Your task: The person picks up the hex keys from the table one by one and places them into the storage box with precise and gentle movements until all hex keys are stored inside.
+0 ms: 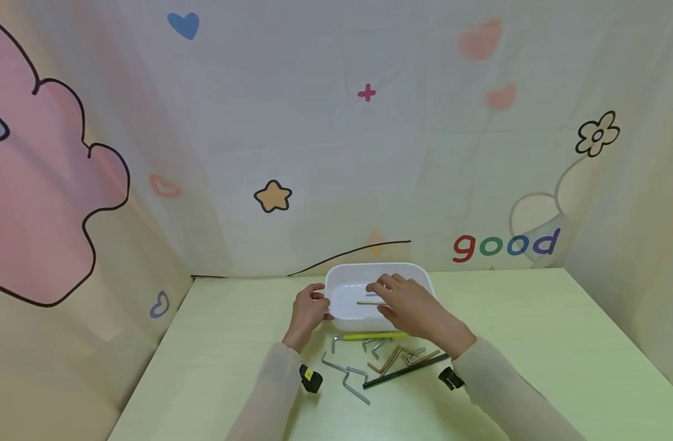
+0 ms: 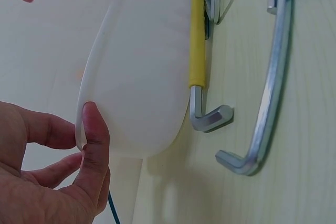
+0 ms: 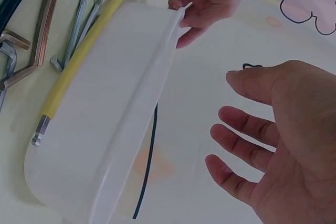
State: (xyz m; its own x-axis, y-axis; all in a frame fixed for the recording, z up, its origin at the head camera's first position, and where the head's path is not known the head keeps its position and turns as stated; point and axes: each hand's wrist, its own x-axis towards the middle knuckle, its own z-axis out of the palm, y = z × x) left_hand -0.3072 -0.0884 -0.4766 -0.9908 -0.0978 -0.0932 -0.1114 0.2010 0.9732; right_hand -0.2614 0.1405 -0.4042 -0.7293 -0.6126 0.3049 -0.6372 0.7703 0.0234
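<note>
My left hand (image 1: pixel 308 309) pinches the left rim of a white plastic box (image 1: pixel 347 322) between thumb and fingers, as the left wrist view shows closely. Above the box, my right hand (image 1: pixel 410 304) hovers with relaxed, slightly bent fingers; in the right wrist view nothing is between them. Inside the box lie a thin hex key (image 1: pixel 369 302) and another pale piece (image 1: pixel 372 294), both partly hidden by the right hand. A yellow-sleeved hex key (image 2: pixel 197 35) lies along the front of the box.
Nearer on the table (image 1: pixel 215 367) lie several loose hex keys: a silver one (image 1: pixel 356 391), bronze ones (image 1: pixel 391 360) and a long dark one (image 1: pixel 397 373). A patterned cloth (image 1: pixel 325 135) hangs behind the box and along the table's sides.
</note>
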